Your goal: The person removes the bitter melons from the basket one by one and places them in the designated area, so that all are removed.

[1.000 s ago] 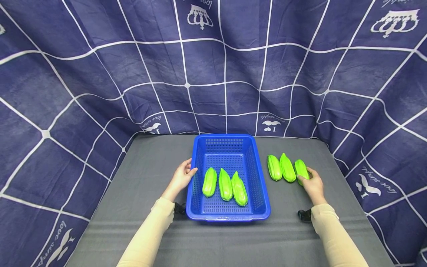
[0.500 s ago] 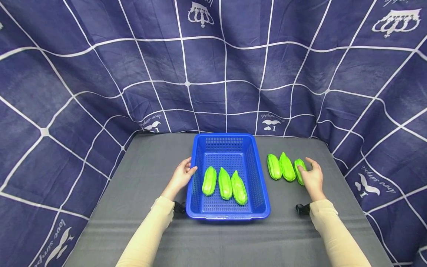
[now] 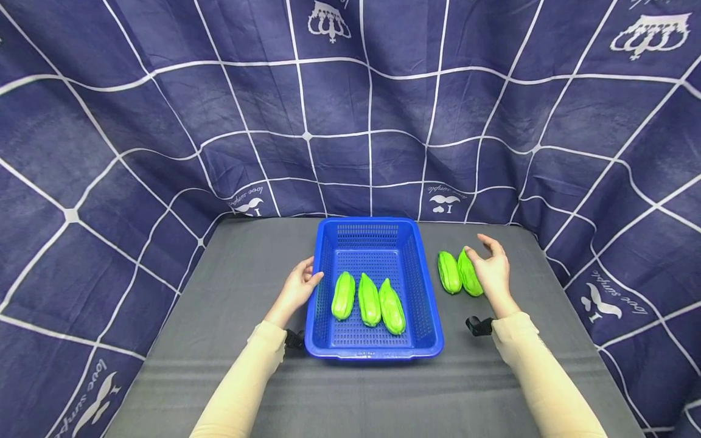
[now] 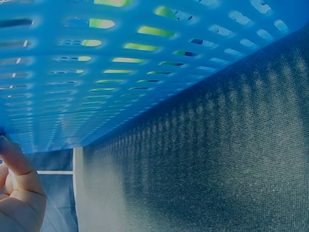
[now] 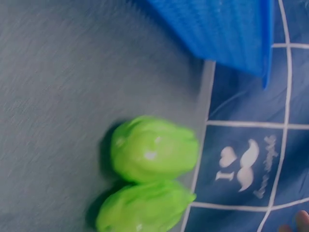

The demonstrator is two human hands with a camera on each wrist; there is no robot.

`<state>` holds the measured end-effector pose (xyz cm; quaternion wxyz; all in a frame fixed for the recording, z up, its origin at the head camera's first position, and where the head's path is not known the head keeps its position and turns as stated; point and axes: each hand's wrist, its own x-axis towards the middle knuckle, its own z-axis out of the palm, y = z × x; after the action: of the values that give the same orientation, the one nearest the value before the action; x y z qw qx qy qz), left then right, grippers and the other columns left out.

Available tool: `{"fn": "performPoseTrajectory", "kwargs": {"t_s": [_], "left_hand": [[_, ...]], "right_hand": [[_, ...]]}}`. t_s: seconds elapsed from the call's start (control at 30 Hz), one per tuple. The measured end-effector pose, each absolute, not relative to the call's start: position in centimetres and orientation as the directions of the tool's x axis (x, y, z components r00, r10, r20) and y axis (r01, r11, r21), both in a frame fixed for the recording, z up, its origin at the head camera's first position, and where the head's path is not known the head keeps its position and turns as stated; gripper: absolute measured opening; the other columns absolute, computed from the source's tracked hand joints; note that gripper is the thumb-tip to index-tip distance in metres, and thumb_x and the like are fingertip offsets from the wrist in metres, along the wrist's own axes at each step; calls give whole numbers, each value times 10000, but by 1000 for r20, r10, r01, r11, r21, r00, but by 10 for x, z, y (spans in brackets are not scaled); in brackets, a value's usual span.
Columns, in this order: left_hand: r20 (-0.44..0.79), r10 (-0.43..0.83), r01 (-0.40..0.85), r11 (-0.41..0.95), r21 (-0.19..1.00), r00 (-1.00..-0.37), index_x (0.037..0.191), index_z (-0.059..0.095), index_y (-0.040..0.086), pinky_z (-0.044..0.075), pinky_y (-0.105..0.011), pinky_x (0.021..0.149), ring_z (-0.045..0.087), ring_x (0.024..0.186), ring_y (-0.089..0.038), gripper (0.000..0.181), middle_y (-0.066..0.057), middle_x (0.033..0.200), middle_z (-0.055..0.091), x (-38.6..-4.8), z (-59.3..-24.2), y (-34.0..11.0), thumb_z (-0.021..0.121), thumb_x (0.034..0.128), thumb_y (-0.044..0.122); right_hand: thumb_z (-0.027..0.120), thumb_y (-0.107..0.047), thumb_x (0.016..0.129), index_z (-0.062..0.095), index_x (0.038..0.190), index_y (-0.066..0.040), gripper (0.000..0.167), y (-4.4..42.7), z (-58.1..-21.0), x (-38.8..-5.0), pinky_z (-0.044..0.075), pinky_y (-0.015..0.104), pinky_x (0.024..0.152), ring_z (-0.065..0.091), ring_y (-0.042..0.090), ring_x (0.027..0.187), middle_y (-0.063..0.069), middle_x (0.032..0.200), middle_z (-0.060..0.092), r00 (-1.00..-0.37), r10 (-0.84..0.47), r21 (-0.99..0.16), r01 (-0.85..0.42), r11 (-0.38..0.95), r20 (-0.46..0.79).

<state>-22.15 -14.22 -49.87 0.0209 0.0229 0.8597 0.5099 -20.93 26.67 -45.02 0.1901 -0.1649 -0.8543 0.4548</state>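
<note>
A blue plastic basket (image 3: 374, 351) with perforated walls stands mid-table, with three bright green, long, ridged vegetables (image 3: 369, 301) in it; their exact kind is unclear. My left hand (image 3: 297, 286) grips its left rim, thumb by the edge and fingers on the outer side; the left wrist view has curled fingers (image 4: 21, 169) near the wall. To the basket's right lie two similar green vegetables, a left one (image 3: 449, 272) and a middle one (image 3: 468, 277). Over the middle one's right side hovers my right hand (image 3: 493, 274), thumb and fingers spread, nothing visible between them. The rightmost vegetable is hidden.
Grey cloth covers the table (image 3: 235, 280). A navy curtain (image 3: 372, 109) with white grid lines hangs behind and at both sides. Black wrist straps with small devices (image 3: 479, 326) sit by the sleeves.
My right hand has left the rightmost vegetable, its fingers spreading, and moved left and away from me toward the middle one. The left hand and basket have stayed nearly still.
</note>
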Motion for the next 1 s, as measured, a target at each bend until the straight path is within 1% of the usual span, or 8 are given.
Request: {"fn": "performPoseTrajectory", "kwargs": {"t_s": [0.1,0.33,0.57,0.87,1.0], "left_hand": [[-11,60,19,477,879,-998,1431,405,-96,538,-463,880,658,977,-342,552,-276,1181,625,-222,-499,-142,622,963,100],[-18,70,17,474,880,-997,1432,403,-94,533,-472,893,655,990,-346,550,-278,1190,619,-221,-496,-143,617,967,109],[-32,73,6,471,882,-997,1437,397,-88,533,-474,897,654,995,-341,544,-276,1205,614,-221,-496,-143,603,976,114],[-26,67,8,466,885,-997,1437,395,-91,537,-476,893,656,996,-349,548,-276,1195,614,-221,-498,-143,607,972,107],[-26,71,9,457,889,-997,1436,397,-91,538,-471,890,659,988,-347,548,-275,1192,619,-221,-498,-143,610,970,102]], "right_hand": [[681,-164,908,557,1359,-27,488,258,-444,-211,388,497,1095,456,351,1363,208,1429,520,-877,440,-857,69,511,192],[683,-120,902,560,1342,0,473,240,-435,-215,396,491,1108,473,346,1347,209,1409,536,-886,410,-890,-9,455,218],[685,-124,908,554,1340,10,471,215,-423,-215,405,478,1105,481,332,1331,209,1396,538,-919,329,-914,-71,400,216],[679,-78,907,502,1364,38,504,178,-415,-213,386,438,1131,474,343,1346,235,1415,511,-968,202,-944,-77,320,147],[682,-93,908,475,1384,32,534,168,-417,-210,389,443,1128,479,355,1346,234,1422,502,-981,157,-942,-55,331,112]]}}
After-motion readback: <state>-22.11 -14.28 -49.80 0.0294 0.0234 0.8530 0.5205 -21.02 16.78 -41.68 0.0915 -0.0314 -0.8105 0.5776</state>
